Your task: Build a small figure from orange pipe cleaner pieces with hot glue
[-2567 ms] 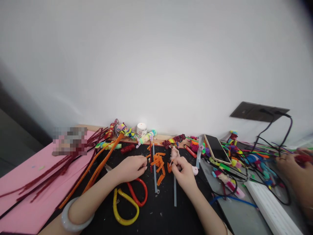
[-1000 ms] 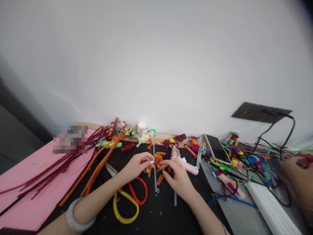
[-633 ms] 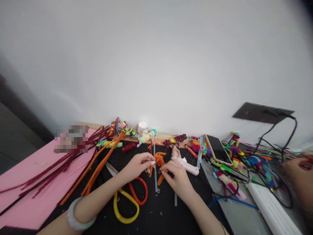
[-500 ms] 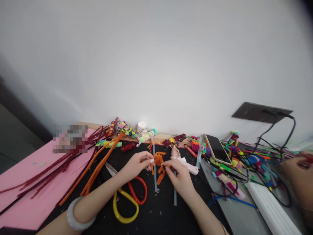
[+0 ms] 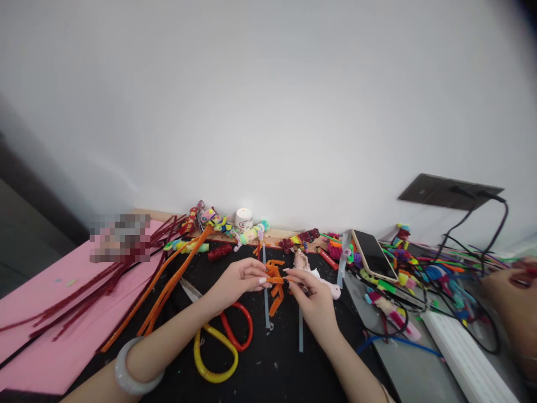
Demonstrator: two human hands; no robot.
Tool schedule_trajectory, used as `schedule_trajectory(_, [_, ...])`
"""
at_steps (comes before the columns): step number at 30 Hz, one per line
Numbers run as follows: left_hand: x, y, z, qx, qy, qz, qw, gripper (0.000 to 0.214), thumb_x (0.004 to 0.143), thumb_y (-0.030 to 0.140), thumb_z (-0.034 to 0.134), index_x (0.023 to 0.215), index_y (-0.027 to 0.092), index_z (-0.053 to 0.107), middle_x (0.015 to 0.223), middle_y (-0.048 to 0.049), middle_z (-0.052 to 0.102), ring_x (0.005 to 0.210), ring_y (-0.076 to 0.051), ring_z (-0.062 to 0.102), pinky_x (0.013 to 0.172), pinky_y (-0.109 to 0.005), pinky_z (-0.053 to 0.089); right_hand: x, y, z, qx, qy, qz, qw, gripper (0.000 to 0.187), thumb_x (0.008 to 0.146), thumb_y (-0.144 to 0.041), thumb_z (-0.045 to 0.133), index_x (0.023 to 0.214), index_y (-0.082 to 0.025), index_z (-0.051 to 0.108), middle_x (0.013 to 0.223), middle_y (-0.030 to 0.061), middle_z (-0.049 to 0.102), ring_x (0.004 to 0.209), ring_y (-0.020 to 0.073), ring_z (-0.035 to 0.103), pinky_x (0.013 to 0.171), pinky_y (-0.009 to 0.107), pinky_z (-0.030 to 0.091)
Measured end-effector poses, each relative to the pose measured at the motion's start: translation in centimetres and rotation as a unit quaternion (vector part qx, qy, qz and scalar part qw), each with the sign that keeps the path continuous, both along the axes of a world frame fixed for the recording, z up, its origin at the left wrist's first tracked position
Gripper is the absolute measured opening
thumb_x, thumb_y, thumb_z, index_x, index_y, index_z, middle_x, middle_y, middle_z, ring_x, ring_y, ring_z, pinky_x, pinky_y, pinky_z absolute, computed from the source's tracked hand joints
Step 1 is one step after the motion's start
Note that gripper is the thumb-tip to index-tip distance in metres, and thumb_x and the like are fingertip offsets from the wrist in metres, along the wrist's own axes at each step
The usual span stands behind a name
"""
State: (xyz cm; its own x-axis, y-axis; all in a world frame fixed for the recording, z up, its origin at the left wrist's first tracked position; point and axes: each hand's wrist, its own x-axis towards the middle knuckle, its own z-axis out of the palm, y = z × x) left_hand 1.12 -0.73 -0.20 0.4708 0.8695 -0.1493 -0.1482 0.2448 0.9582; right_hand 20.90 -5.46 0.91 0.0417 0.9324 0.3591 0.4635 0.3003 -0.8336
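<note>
Pinched between the fingertips of my left hand is one end of a short orange pipe cleaner piece. My right hand grips its other end, so the piece lies level between both hands. Beneath and behind it is a small pile of cut orange pipe cleaner pieces on the black tabletop. Scissors with one yellow and one red handle loop lie under my left forearm, blades partly covered. Just past my right hand rests a pale pink glue gun, partly hidden.
Long orange pipe cleaners and dark red ones lie left, over a pink sheet. Along the wall stand a white cup and colourful pipe cleaner figures. A phone, cables and a white power strip sit right, beside another person's hand.
The orange piece is now stretched level between my two hands. My fingers have shifted slightly, with the right hand's fingers straighter. The scissors and other items have stayed put.
</note>
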Motion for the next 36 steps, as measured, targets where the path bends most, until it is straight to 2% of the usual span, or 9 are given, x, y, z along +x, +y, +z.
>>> schedule_trajectory(4, [0.2, 0.0, 0.0, -0.001, 0.015, -0.005, 1.0, 0.027, 0.069, 0.027, 0.074, 0.087, 0.014, 0.059, 0.081, -0.0036, 0.07, 0.079, -0.019, 0.07, 0.07, -0.027, 0.052, 0.3, 0.0, 0.2, 0.009, 0.005, -0.039, 0.999, 0.014, 0.079, -0.023, 0.058, 0.085, -0.018, 0.071, 0.083, 0.006, 0.073, 0.065, 0.0176, 0.065, 0.06, 0.027, 0.05])
schedule_trajectory(6, [0.3, -0.1, 0.0, 0.001, 0.026, -0.013, 1.0, 0.024, 0.069, 0.025, 0.073, 0.086, 0.013, 0.059, 0.081, -0.0041, 0.07, 0.078, -0.02, 0.07, 0.07, -0.027, 0.052, 0.4, 0.0, 0.2, 0.02, 0.016, -0.043, 0.999, 0.014, 0.079, -0.023, 0.058, 0.083, -0.018, 0.07, 0.081, 0.0061, 0.072, 0.068, 0.0181, 0.065, 0.061, 0.027, 0.05])
schedule_trajectory(8, [0.5, -0.2, 0.1, 0.001, 0.029, -0.019, 0.999, 0.023, 0.069, 0.024, 0.072, 0.085, 0.013, 0.059, 0.08, -0.0041, 0.07, 0.078, -0.02, 0.071, 0.069, -0.027, 0.052, 0.3, 0.1, 0.0, 0.022, 0.021, -0.035, 0.999, 0.012, 0.079, -0.022, 0.058, 0.082, -0.019, 0.07, 0.081, 0.0059, 0.072, 0.071, 0.0188, 0.065, 0.063, 0.028, 0.05])
schedule_trajectory(13, [0.7, -0.4, 0.4, 0.011, 0.026, -0.015, 0.999, 0.027, 0.07, 0.022, 0.071, 0.093, 0.015, 0.059, 0.079, -0.0026, 0.07, 0.077, -0.02, 0.071, 0.066, -0.026, 0.053, -0.2, 0.2, -0.2, -0.01, 0.001, 0.0, 1.0, 0.011, 0.076, -0.02, 0.06, 0.079, -0.019, 0.07, 0.077, 0.0044, 0.072, 0.066, 0.0178, 0.065, 0.061, 0.027, 0.051])
schedule_trajectory(17, [0.6, -0.5, 0.7, 0.026, 0.038, -0.009, 0.999, 0.029, 0.069, 0.023, 0.072, 0.095, 0.014, 0.063, 0.084, -0.0054, 0.072, 0.079, -0.02, 0.071, 0.067, -0.024, 0.053, -0.4, 0.2, -0.4, -0.036, 0.001, 0.022, 0.999, 0.012, 0.076, -0.02, 0.06, 0.079, -0.019, 0.072, 0.078, 0.0046, 0.073, 0.07, 0.0192, 0.067, 0.066, 0.029, 0.053])
schedule_trajectory(20, [0.5, -0.6, 0.8, 0.03, 0.039, -0.004, 0.999, 0.029, 0.068, 0.025, 0.073, 0.094, 0.013, 0.065, 0.087, -0.0071, 0.074, 0.081, -0.02, 0.071, 0.067, -0.025, 0.054, -0.3, 0.3, -0.7, -0.055, 0.016, 0.027, 0.998, 0.013, 0.076, -0.02, 0.059, 0.081, -0.018, 0.072, 0.077, 0.0057, 0.073, 0.069, 0.02, 0.068, 0.065, 0.03, 0.054])
schedule_trajectory(26, [0.5, -0.6, 0.9, 0.057, 0.066, 0.007, 0.996, 0.023, 0.069, 0.029, 0.072, 0.083, 0.011, 0.069, 0.076, -0.0071, 0.074, 0.077, -0.021, 0.071, 0.066, -0.027, 0.055, -0.4, 0.3, -0.9, -0.094, 0.059, 0.06, 0.992, 0.014, 0.078, -0.023, 0.058, 0.082, -0.017, 0.07, 0.076, 0.0071, 0.073, 0.068, 0.0209, 0.069, 0.065, 0.032, 0.056])
schedule_trajectory(31, [0.4, -0.5, 1.0, 0.055, 0.089, 0.003, 0.995, 0.02, 0.07, 0.03, 0.071, 0.079, 0.013, 0.069, 0.074, -0.0061, 0.074, 0.077, -0.022, 0.071, 0.065, -0.028, 0.055, -0.4, 0.3, -0.5, -0.107, 0.075, 0.068, 0.989, 0.016, 0.081, -0.028, 0.055, 0.078, -0.017, 0.067, 0.067, 0.0058, 0.07, 0.061, 0.0199, 0.068, 0.06, 0.032, 0.056])
schedule_trajectory(36, [0.3, -0.4, 0.5, 0.06, 0.088, -0.015, 0.994, 0.019, 0.071, 0.03, 0.07, 0.079, 0.013, 0.07, 0.074, -0.0064, 0.074, 0.078, -0.023, 0.071, 0.066, -0.029, 0.055, -0.5, 0.3, -0.8, -0.121, 0.064, 0.089, 0.987, 0.015, 0.079, -0.03, 0.059, 0.082, -0.017, 0.067, 0.059, 0.002, 0.065, 0.05, 0.0162, 0.062, 0.047, 0.026, 0.053])
